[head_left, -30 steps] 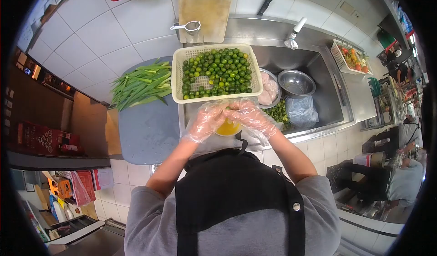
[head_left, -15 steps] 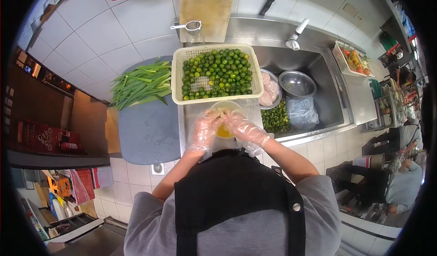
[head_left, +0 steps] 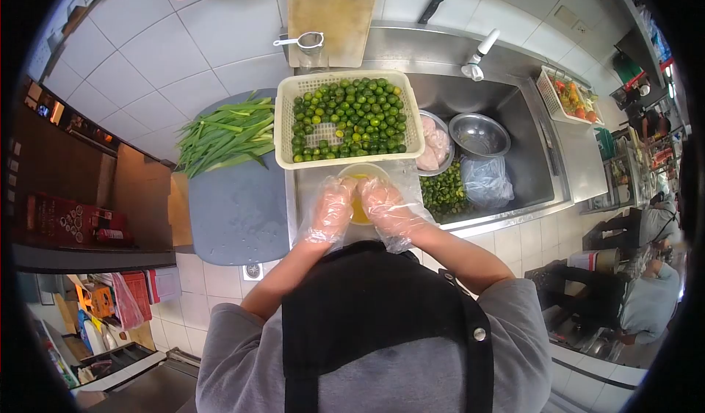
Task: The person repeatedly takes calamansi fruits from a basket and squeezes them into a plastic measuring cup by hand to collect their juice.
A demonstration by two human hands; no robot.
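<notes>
My left hand (head_left: pixel 334 206) and my right hand (head_left: pixel 385 204), both in clear plastic gloves, are side by side over a pale bowl (head_left: pixel 365 168) holding yellow liquid (head_left: pixel 359 212). The fingers of each hand curl inward and look closed; whatever they hold is hidden. Just beyond the bowl stands a cream plastic basket (head_left: pixel 282 123) of small green limes (head_left: pixel 360 112), some yellowish. To the right, inside the sink, lies a heap of green lime pieces (head_left: pixel 443 191).
Green leafy stalks (head_left: pixel 228 135) lie on a grey cutting board (head_left: pixel 239 218) at left. The sink (head_left: pixel 514 97) holds raw meat (head_left: pixel 435 145) in a bowl, a metal bowl (head_left: pixel 479 135) and a plastic bag (head_left: pixel 487 182). A strainer (head_left: pixel 310 40) tops a glass behind the basket.
My hands, whose fingertips met over the bowl, have drawn slightly apart and turned, showing more of their backs. The limes in the basket look the same.
</notes>
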